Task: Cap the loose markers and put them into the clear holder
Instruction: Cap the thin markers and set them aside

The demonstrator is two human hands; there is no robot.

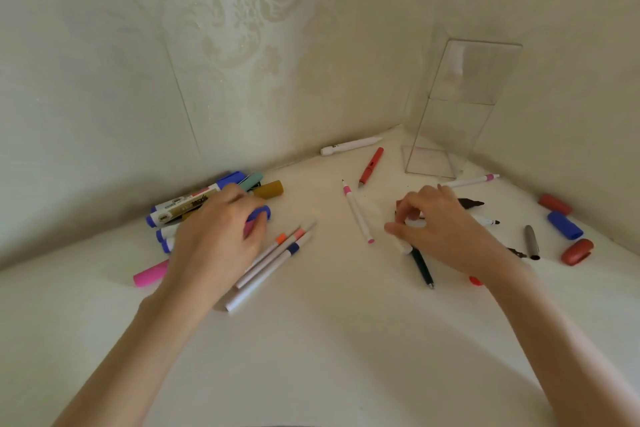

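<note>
- Markers everywhere; left hand (221, 236) curled over a blue cap (259, 214) on the 9 o'clock pile; right hand (446, 229) pinching a white marker (403, 246)
- clear holder (450, 121) empty at 1 o'clock, tucked in the corner; could tip if bumped
- loose caps (564, 225) at 3 o'clock might roll; middle's open

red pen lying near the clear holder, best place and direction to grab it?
Grip the red pen at mid-barrel, coming from above with fingers across its width. It lies flat on the white surface, tip toward the person and cap end toward the clear holder, with bare space on both long sides. The right hand is nearer, so it probably suits best.
</note>
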